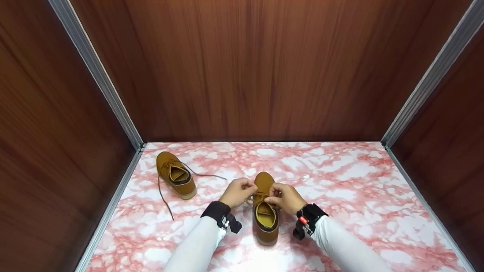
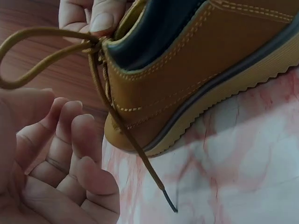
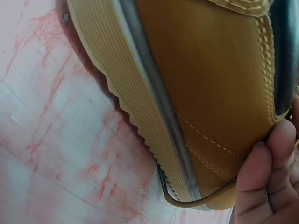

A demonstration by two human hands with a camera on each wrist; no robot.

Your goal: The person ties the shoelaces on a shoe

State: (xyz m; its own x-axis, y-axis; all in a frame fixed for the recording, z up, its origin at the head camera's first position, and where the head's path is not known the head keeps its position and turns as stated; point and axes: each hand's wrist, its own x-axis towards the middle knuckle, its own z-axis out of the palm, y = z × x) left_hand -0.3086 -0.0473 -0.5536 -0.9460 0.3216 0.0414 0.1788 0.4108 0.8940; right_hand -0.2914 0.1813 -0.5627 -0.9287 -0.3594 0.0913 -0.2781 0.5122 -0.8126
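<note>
A tan lace-up shoe (image 1: 266, 225) stands on the floor, toe pointing away, with a dark collar and ridged sole. Its brown shoelace (image 2: 46, 32) is knotted at the throat, with one loop sticking out and one tipped end hanging. My left hand (image 1: 239, 192) is beside that loop, fingers loosely bent; in the left wrist view nothing shows between them. At the knot, my right hand (image 1: 286, 197) pinches the shoelace with thumb and finger; its exact grip is partly hidden. In the right wrist view, a lace end (image 3: 201, 201) runs out from under the right fingers (image 3: 254, 170).
A matching tan shoe (image 1: 185, 189) stands to the left, its two lace ends (image 1: 204, 175) spread loosely over the floor. Red-and-white marbled flooring (image 1: 340, 181) lies beneath, bounded by brown wood-grain panels (image 1: 264, 75) with grey metal edging (image 1: 102, 81).
</note>
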